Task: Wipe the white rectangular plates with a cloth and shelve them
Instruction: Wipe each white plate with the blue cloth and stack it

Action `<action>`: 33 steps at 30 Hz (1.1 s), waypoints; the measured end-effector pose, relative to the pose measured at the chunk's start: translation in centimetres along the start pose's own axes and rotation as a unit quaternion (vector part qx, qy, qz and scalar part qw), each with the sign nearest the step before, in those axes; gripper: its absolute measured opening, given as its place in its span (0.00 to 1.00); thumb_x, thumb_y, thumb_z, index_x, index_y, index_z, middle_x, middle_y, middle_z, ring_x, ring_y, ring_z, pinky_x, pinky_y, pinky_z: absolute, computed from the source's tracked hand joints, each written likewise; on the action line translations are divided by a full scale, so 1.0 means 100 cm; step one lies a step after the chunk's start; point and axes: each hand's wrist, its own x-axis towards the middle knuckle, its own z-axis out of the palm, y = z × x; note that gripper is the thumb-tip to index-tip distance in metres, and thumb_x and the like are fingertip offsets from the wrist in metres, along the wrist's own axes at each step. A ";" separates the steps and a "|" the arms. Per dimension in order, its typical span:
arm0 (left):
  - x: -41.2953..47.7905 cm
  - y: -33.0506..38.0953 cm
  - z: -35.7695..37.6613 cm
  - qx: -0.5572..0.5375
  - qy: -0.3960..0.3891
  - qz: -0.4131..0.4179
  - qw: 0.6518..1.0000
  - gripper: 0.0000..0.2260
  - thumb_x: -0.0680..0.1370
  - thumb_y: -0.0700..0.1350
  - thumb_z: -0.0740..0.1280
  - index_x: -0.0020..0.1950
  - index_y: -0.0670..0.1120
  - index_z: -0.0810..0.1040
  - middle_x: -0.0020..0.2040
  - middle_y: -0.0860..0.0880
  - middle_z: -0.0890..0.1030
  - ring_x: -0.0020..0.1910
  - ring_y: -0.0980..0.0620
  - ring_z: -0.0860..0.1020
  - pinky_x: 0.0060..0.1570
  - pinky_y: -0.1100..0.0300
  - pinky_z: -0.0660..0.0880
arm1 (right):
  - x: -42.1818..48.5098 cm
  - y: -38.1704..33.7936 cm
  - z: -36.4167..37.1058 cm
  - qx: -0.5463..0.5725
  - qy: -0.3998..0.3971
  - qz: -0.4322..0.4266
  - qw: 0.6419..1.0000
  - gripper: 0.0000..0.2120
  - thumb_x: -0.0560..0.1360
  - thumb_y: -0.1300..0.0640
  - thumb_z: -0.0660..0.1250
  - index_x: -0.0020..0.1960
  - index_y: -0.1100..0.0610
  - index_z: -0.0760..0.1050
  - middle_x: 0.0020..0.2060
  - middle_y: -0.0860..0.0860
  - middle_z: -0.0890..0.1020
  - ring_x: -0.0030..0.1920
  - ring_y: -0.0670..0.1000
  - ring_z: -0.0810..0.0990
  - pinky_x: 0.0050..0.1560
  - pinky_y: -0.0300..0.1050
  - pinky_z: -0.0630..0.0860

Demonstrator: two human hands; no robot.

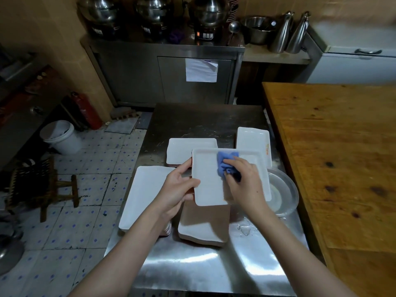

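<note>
A broad wooden table [342,157] fills the right side, butted against a steel surface [192,264] that carries the plates, and a steel cabinet [128,71] stands against the back wall with cooking pots on top. On the tiled floor to the left stand a low wooden stool [53,185], a white bucket [62,138] and a red fire extinguisher [85,110]. White rectangular plates lie in four places on the surface: a left stack [145,194] near the left edge, a near stack [203,228] in the middle, a far stack [186,151] behind it, and a far right plate [252,142] close to the wooden table. A clear round dish [285,196] sits at the right edge of the surface, partly hidden by the held plate [210,179], which is raised above the near stack at the centre. The left hand [180,187] grips this plate by its left edge, its fingers [186,166] curled round the rim with the thumb on the upper face. The right hand [244,185] has its fingers [233,162] clenched on a bunched blue cloth [227,161] and presses it against the upper face of the held plate, toward the far edge. A few water drops [244,229] lie on the surface just right of the near stack
</note>
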 end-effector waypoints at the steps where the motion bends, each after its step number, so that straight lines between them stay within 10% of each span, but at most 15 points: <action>1: 0.001 0.000 0.001 -0.001 -0.003 0.002 1.000 0.27 0.76 0.29 0.61 0.66 0.57 0.74 0.52 0.44 0.85 0.47 0.46 0.84 0.43 0.50 0.82 | -0.002 -0.008 0.004 0.006 -0.015 -0.012 1.000 0.15 0.69 0.70 0.69 0.54 0.59 0.79 0.54 0.54 0.80 0.51 0.57 0.76 0.55 0.41 0.69; 18: 0.001 0.000 -0.012 -0.004 -0.005 0.003 1.000 0.29 0.76 0.30 0.62 0.73 0.54 0.69 0.57 0.46 0.83 0.53 0.46 0.83 0.39 0.55 0.81 | -0.006 0.041 -0.031 -0.107 -0.008 0.066 0.992 0.15 0.73 0.62 0.68 0.59 0.52 0.78 0.58 0.49 0.79 0.52 0.54 0.72 0.51 0.39 0.65; 33: 0.007 -0.005 -0.014 -0.046 -0.003 0.011 0.999 0.26 0.77 0.28 0.61 0.68 0.53 0.73 0.57 0.43 0.83 0.49 0.46 0.83 0.39 0.52 0.82 | -0.023 -0.030 0.016 0.027 -0.108 -0.037 0.993 0.14 0.74 0.63 0.63 0.59 0.55 0.70 0.45 0.46 0.75 0.46 0.51 0.68 0.40 0.46 0.70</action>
